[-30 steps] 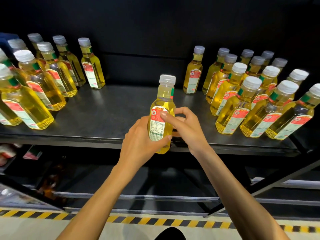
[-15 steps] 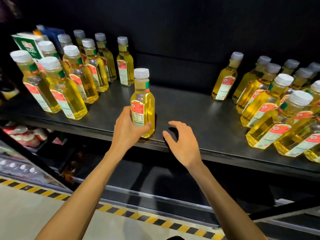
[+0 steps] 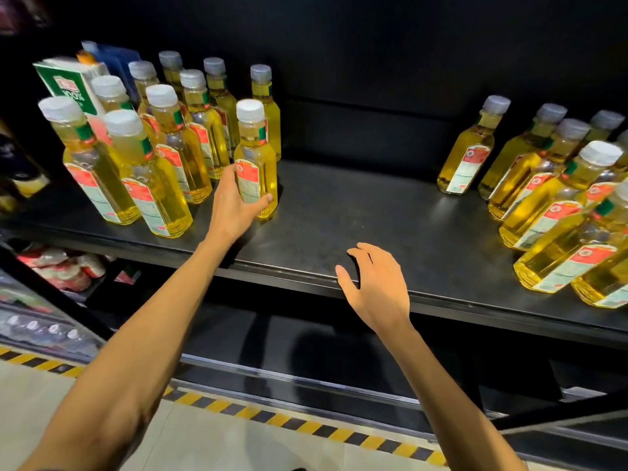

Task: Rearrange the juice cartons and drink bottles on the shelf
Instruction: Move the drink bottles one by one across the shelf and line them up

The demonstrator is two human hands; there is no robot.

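Black shelf [image 3: 356, 212] is carrying yellow drink bottles in a left cluster [image 3: 163, 158] and a right cluster [image 3: 550, 198]. The person's left hand [image 3: 234, 205] is gripping one upright bottle [image 3: 255, 158] just beside the left cluster. The right hand [image 3: 373, 287] is hovering over the shelf's front edge, fingers loosely apart, holding nothing.

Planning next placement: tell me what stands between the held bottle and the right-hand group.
Nothing: the head view shows only bare shelf between the held bottle and the right-hand group's nearest bottle.
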